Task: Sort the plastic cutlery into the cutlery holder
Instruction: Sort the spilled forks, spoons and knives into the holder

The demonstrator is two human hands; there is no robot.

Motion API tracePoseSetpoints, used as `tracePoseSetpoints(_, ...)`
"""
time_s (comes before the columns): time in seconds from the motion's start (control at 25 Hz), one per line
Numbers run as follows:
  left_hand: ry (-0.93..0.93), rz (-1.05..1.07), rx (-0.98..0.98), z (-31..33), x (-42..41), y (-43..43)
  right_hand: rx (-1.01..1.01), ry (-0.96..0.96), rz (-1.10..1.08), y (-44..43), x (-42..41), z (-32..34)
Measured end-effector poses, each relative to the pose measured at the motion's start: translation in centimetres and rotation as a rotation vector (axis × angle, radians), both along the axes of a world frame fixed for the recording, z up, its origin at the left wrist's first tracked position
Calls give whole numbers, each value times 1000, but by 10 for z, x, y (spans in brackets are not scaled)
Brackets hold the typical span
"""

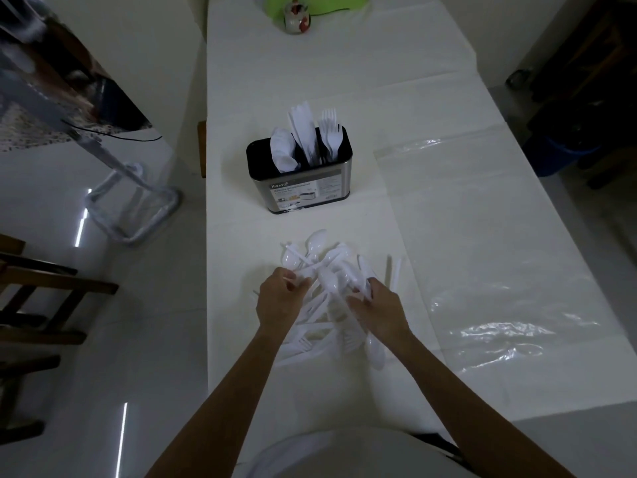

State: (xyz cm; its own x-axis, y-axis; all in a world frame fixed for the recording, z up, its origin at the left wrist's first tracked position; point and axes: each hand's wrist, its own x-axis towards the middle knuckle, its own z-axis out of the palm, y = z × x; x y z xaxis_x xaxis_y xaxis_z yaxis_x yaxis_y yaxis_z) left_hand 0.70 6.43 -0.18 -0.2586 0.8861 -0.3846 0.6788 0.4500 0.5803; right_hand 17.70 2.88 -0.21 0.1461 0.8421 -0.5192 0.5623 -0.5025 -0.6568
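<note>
Loose pile of white plastic cutlery (325,298) lies on the desk (448,236), near edge, directly in front of the person. Spoons, forks and knives mixed, overlapping at all angles; spoon bowls fan out at the far side of the heap.

Left hand (277,300) sits on the pile's left side, grip closed on a thin white handle pinched between thumb and fingers. Right hand (377,310) is on the pile's right side, fingers curled around several white pieces; which kinds cannot be told.

Cutlery holder (300,177) stands upright farther back on the desk, well apart from the pile: dark interior, metal body, printed label facing the camera. Three compartments hold sorted pieces: spoons (283,150) left, knives (303,131) centre, forks (330,131) right, heads up.

Clear plastic sheet (482,253) lies flat on the desk, right of pile and holder. Small ceramic jar (297,19) and a green object (315,2) at the desk's far end. Dark wooden chair (34,298) stands on the floor at left.
</note>
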Motion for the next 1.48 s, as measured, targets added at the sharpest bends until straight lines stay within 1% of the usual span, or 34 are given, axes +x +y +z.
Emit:
tracePoseSetpoints(0.08,83,-19,8,3,6,3,38,-82,117,6,-9,-6)
tracePoseSetpoints(0.16,103,-38,28,3,11,6,59,-157,205,7,-15,-10)
tracePoseSetpoints(0.28,42,-70,16,0,12,6,139,-236,232,3,-10,-11)
tracePoseSetpoints(0.36,-32,-65,24,-2,10,6,191,-233,206,2,0,-9)
tracePoseSetpoints(0.44,-100,-62,24,-3,8,4,180,-162,176,1,11,-7)
tracePoseSetpoints(0.48,-129,-51,17,-4,7,2,133,-102,152,1,17,-6)
tracePoseSetpoints(0.56,-207,13,-11,-2,4,-2,13,56,55,0,24,-3)
tracePoseSetpoints(0.64,-287,82,-68,4,1,-6,-47,233,-67,-4,29,0)
tracePoseSetpoints(0.72,-413,176,-156,11,-2,-9,-61,360,-146,-7,31,4)
tracePoseSetpoints(0.8,-571,281,-243,18,-4,-11,-81,476,-181,-9,30,9)
tracePoseSetpoints(0.84,-630,291,-282,22,-4,-12,-96,545,-201,-10,28,12)
tracePoseSetpoints(0.92,-720,224,-327,26,-1,-16,-126,657,-219,-13,24,16)
tracePoseSetpoints(1.0,-775,164,-321,30,5,-19,-143,719,-205,-15,18,17)
tracePoseSetpoints(1.16,-802,172,-209,35,18,-22,-161,796,-117,-24,7,24)
tracePoseSetpoints(1.2,-769,150,-177,36,21,-22,-153,823,-77,-27,6,27)
tracePoseSetpoints(1.28,-630,75,-107,37,26,-22,-143,854,-6,-32,5,34)
tracePoseSetpoints(1.32,-569,41,-76,37,28,-21,-142,833,21,-32,5,36)
tracePoseSetpoints(1.36,-548,18,-56,38,29,-20,-145,806,38,-33,6,36)
tracePoseSetpoints(1.4,-561,2,-46,38,29,-18,-165,802,35,-33,6,35)
tracePoseSetpoints(1.48,-600,-24,-31,39,31,-18,-229,870,-43,-33,8,32)
